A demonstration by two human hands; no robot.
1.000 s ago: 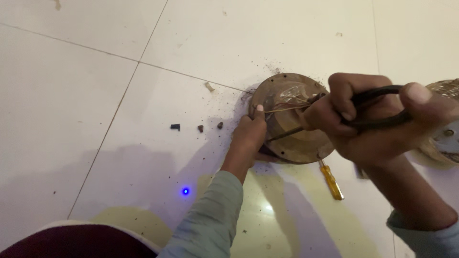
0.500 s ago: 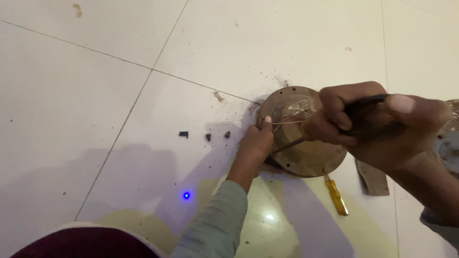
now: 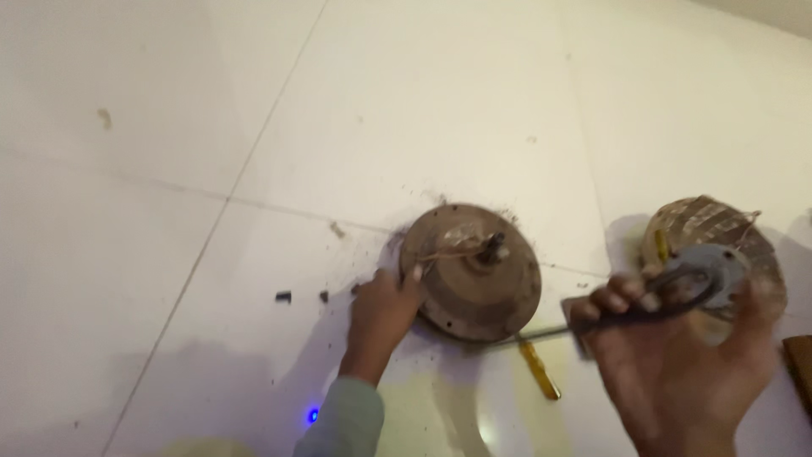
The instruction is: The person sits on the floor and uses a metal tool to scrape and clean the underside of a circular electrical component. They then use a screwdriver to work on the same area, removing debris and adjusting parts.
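since the earlier frame my right hand (image 3: pixel 677 355) has pulled off the disc and swung out to the right, taking the dark-handled pliers (image 3: pixel 668 296) with it. nearest me, that hand is open-palmed with the fingers curled round the plier handles, the thin metal end reaching back toward the disc's lower edge. just beside it on the tile lies a yellow-handled screwdriver (image 3: pixel 539 370). my left hand (image 3: pixel 382 311) rests at the left rim of the round brown metal disc (image 3: pixel 471 272), fingertips touching it, fingers bent; the disc lies flat on the white tiled floor (image 3: pixel 423 110), a short shaft standing at its centre. farther right, behind the pliers, sits a wound motor core (image 3: pixel 715 233). small dark bits (image 3: pixel 283 296) lie left of the disc.
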